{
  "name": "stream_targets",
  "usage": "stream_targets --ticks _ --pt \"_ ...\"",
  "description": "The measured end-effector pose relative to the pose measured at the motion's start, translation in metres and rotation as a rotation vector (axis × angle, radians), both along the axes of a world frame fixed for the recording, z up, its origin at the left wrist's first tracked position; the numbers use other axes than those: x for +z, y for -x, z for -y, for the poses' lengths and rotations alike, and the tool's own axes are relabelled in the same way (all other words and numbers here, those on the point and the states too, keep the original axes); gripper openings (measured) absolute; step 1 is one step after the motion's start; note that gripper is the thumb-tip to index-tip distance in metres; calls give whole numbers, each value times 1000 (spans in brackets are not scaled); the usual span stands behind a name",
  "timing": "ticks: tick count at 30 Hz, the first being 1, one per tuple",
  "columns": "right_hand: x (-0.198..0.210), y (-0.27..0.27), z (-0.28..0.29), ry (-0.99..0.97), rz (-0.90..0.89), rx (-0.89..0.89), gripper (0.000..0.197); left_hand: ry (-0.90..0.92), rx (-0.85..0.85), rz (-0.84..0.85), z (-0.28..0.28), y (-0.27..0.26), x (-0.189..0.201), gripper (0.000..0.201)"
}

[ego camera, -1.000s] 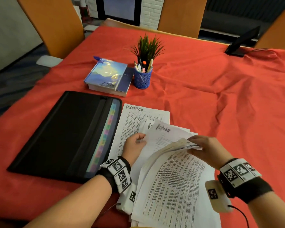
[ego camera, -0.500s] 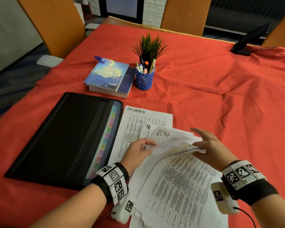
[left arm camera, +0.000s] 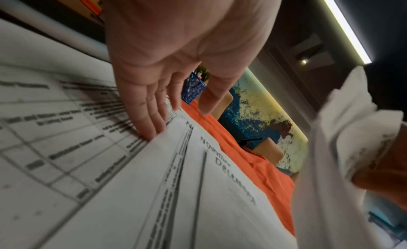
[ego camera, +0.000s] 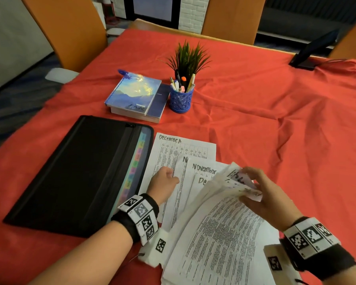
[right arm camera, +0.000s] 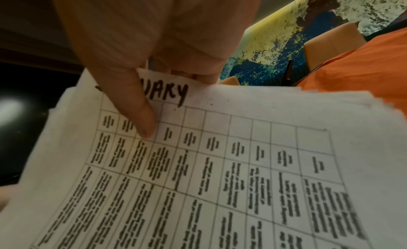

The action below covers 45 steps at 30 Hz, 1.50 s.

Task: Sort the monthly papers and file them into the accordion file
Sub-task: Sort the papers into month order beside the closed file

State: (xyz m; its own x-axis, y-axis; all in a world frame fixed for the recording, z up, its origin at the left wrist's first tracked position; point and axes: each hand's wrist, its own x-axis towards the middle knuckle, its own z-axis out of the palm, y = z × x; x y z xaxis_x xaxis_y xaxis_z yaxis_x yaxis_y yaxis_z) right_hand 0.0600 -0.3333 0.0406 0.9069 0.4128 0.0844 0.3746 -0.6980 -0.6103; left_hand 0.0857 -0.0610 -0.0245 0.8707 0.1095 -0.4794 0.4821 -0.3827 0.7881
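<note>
Head view: red-clothed table (ego camera: 265,112), black accordion file (ego camera: 74,173) lying flat at left, zip open along its right edge, coloured tabs (ego camera: 135,163) showing. Just right of it, loose papers fanned on the cloth: a sheet headed December (ego camera: 173,149) furthest back, sheets headed November (ego camera: 201,171) overlapping it, another "De…" sheet partly covered.

Left hand (ego camera: 163,185) flat on the spread sheets, fingers straight and together, pressing down on paper beside the file's tab edge; holding nothing. Left wrist view confirms: fingers (left arm camera: 147,113) extended, tips on a gridded sheet where the next page overlaps it, thumb apart.

Right hand (ego camera: 261,194) holds up the top corner of a thick stack of papers (ego camera: 220,233), stack bent upward off the table, near end resting toward the person. Right wrist view: thumb (right arm camera: 134,103) on top of a gridded page over a handwritten heading, only "UARY" readable, fingers curled behind the edge, pinching it. How many sheets are in the pinch, cannot tell.

Behind the papers: blue notebook (ego camera: 136,93) stacked on a darker book, blue pen cup (ego camera: 181,99) with pens and a small green plant (ego camera: 188,56) behind it. Dark tablet on stand (ego camera: 314,50) far right. Orange chairs (ego camera: 66,27) around the table.
</note>
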Motion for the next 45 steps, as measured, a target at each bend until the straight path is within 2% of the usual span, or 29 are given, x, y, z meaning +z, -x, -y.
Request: stream_targets --ticks 2,3,5,7,9,11,13,16,18,22,25,28,31,33,36,38,39,41,44,45 --pt "0 1 2 -42 -80 -70 99 -85 -27 -25 4 -3 -4 46" --pt "-2 0 3 -54 -115 -86 100 -109 -17 -23 7 -4 -4 51" --pt "-6 -1 3 2 -118 -69 81 -85 17 -19 10 -8 -6 52" --pt "-12 -3 2 89 -12 17 55 -39 -5 -13 14 -12 -10 36" --pt "-14 -4 -2 97 5 94 40 -61 -70 6 18 -12 -11 21" --pt "-15 -5 -5 91 -15 117 35 -49 -18 47 20 -14 -10 20" --pt "-14 -7 -6 85 -1 126 34 -41 59 113 17 -16 -3 34" --pt "-13 -8 -9 91 13 161 22 -88 82 267 7 -24 18 17" --pt "-14 -9 -10 87 24 162 15 -170 99 369 -5 -31 42 24" --pt "-6 -8 -12 101 11 151 19 -271 204 585 -45 -45 102 31" --pt "8 -3 -8 128 -40 120 39 -302 232 767 -71 -47 141 28" --pt "39 7 -1 124 -131 99 56 -307 306 790 -90 -47 170 30" --pt "82 22 6 122 -223 149 61 -280 338 831 -101 -45 181 30" --pt "108 32 12 104 -270 177 52 -197 364 854 -104 -46 178 30" --pt "141 49 19 42 -389 186 18 -76 357 806 -94 -45 158 29" --pt "151 54 26 55 -427 201 32 -18 230 807 -73 -39 137 26" --pt "154 55 28 69 -423 184 27 -16 151 788 -59 -34 125 23" --pt "161 52 32 101 -462 137 13 -43 44 662 -30 -22 94 12" --pt "168 41 32 137 -502 117 27 -18 -101 415 6 -2 40 14" --pt "169 36 28 122 -549 98 21 -32 -151 346 15 5 26 19"
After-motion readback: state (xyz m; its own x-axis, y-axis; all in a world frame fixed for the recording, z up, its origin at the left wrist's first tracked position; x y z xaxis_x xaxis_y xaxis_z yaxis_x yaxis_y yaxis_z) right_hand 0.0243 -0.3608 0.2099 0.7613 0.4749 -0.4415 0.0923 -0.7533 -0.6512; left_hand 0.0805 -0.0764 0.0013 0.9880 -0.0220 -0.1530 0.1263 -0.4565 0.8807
